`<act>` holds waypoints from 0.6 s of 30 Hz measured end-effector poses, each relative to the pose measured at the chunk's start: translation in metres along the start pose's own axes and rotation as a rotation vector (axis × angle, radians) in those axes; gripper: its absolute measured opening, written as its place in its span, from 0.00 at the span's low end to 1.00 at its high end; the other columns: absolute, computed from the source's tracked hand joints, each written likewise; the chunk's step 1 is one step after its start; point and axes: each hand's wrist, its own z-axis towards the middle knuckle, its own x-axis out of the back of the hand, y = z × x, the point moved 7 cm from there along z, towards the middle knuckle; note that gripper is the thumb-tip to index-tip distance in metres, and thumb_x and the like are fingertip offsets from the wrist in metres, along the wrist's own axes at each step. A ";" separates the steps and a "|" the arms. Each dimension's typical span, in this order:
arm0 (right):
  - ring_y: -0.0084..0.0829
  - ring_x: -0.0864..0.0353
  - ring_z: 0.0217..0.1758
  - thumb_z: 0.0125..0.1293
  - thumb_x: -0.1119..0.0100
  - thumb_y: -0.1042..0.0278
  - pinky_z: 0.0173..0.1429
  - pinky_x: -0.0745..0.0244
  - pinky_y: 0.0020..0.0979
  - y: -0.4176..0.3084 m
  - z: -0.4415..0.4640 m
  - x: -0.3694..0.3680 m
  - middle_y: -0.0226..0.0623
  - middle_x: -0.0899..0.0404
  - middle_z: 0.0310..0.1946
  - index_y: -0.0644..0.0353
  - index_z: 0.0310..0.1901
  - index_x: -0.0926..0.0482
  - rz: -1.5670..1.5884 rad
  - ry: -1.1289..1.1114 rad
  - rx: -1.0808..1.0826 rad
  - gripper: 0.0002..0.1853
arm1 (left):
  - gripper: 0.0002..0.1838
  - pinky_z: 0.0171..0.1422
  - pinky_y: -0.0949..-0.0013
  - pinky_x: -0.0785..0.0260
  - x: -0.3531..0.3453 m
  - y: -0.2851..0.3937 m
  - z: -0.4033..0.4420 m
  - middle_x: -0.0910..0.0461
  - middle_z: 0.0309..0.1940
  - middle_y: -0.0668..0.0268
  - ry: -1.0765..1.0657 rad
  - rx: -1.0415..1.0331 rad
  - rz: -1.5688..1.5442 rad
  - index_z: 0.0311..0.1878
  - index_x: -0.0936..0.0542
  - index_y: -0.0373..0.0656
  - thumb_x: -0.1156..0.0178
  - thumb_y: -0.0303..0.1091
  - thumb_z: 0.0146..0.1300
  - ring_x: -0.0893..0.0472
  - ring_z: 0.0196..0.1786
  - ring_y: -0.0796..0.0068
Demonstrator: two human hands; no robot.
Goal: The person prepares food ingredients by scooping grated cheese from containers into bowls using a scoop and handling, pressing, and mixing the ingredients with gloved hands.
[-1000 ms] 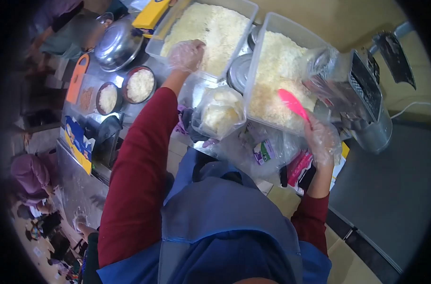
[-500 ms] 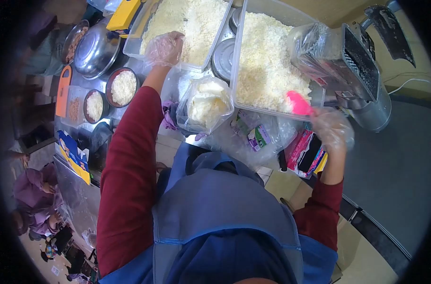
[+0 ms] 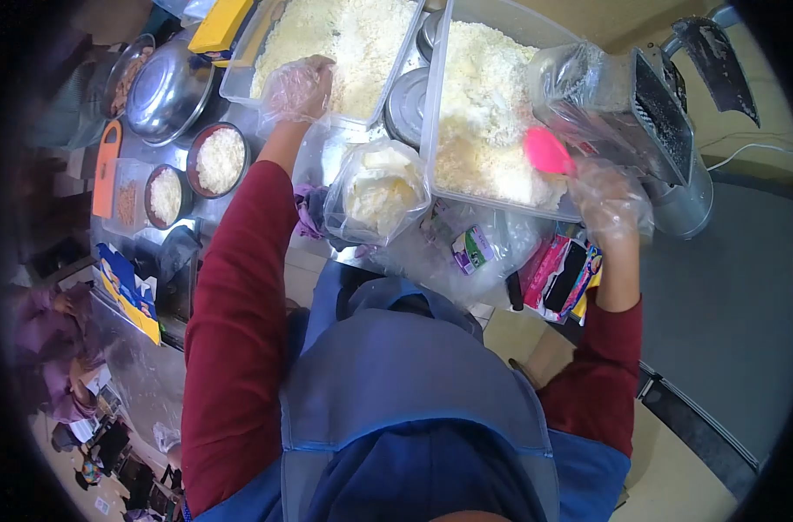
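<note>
My right hand (image 3: 610, 202), in a clear plastic glove, is closed round the handle of a pink spatula (image 3: 549, 150). The spatula's blade is over the near right part of a clear plastic tub (image 3: 430, 143) full of pale, crumbly gratings (image 3: 483, 96) that look like cheese. At the near edge of a second tub (image 3: 375, 109) with similar gratings, my gloved left hand (image 3: 299, 90) appears closed on the rim; its fingertips are partly hidden. Between my arms stands a plastic-lined container (image 3: 379, 193) holding a pale, creamy mass.
A metal grating machine (image 3: 662, 117) with a plastic-wrapped mouth overhangs the right tub. Round metal tins (image 3: 407, 109) stand between the tubs. To the left are two bowls of white gratings (image 3: 220, 160), a steel bowl (image 3: 170, 91) and an orange-handled tool (image 3: 107, 170). Other people (image 3: 57, 331) are at lower left.
My right hand has moved up slightly, carrying the pink spatula away from the near edge of the right tub. Gratings there have shifted. My left hand stays at the left tub's edge.
</note>
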 end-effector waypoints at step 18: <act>0.44 0.22 0.52 0.67 0.53 0.52 0.58 0.31 0.37 -0.001 0.034 -0.048 0.47 0.21 0.50 0.59 0.52 0.22 -0.017 -0.439 -0.166 0.21 | 0.13 0.44 0.63 0.28 0.002 0.005 -0.001 0.18 0.33 0.57 0.042 -0.046 -0.024 0.41 0.17 0.44 0.46 0.40 0.62 0.18 0.37 0.62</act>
